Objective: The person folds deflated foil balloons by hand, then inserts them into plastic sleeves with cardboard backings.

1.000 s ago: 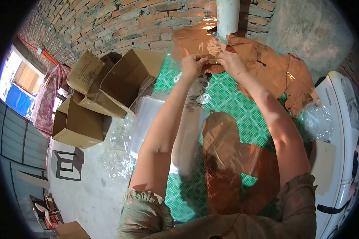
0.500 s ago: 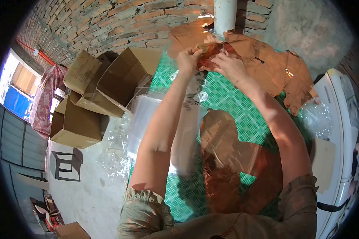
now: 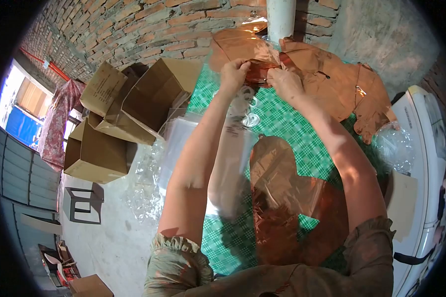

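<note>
At the far end of the table, my left hand (image 3: 234, 75) pinches one side of a copper-coloured foil balloon (image 3: 259, 74). My right hand (image 3: 285, 85) grips its other side, with the fingers curled in. The stretch of foil between them looks folded and crumpled. Close to my body lies another flat copper foil balloon (image 3: 277, 171), bent at an angle with a small tab at its top. Beyond and right of my hands spreads a pile of copper foil balloons (image 3: 332, 81). Below my left hand sit small clear round rolls (image 3: 251, 120).
Clear plastic bags (image 3: 230, 168) lie under my left forearm on the green checked tablecloth (image 3: 312, 143). Open cardboard boxes (image 3: 148, 99) and a small grey stool (image 3: 83, 204) stand at left. A white pipe (image 3: 281, 20) rises at the back; a white appliance (image 3: 421, 163) is at right.
My right hand has shifted slightly down and left, its fingers more curled. The foil between my hands is more gathered. My left hand stays nearly in place.
</note>
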Tool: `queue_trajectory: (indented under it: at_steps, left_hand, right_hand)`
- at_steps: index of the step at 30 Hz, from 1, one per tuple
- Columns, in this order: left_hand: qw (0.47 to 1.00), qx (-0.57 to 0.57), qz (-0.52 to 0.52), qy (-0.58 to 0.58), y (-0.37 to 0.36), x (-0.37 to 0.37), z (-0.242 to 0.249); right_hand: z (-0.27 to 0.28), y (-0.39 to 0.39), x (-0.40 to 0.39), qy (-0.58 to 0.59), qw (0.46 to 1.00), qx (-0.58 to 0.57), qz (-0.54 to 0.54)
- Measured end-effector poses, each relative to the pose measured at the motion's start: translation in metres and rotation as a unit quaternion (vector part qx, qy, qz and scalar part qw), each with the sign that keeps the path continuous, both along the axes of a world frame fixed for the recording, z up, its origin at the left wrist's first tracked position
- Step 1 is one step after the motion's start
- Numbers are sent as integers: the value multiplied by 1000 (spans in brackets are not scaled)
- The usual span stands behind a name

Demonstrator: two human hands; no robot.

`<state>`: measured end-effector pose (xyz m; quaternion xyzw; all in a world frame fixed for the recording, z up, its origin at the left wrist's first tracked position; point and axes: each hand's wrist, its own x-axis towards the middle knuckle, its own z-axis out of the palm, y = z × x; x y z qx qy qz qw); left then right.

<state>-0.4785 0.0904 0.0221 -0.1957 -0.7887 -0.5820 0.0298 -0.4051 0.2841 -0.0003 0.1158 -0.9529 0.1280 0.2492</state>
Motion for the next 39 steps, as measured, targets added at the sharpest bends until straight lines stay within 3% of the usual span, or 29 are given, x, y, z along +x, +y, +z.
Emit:
queue_trajectory:
  at_steps: [9, 16, 19, 30, 36, 39]
  left_hand:
    - [997, 23, -39, -57, -3, 1, -3]
    - [995, 14, -55, -76, -5, -9, -15]
    - [982, 69, -98, -143, -6, 1, -8]
    - [996, -25, -76, -40, -6, -5, -18]
    - [996, -54, -62, -23, -5, -4, -17]
    - [996, -53, -66, -32, -6, -2, -14]
  right_hand:
    - [17, 3, 3, -75, 977, -196, 26]
    - [11, 6, -8, -43, 981, -188, 30]
    - [8, 3, -12, -30, 980, -193, 25]
    - [17, 7, -20, -95, 940, -323, 49]
    - [19, 0, -19, -77, 956, -281, -20]
    - [13, -4, -27, -31, 961, -274, 8]
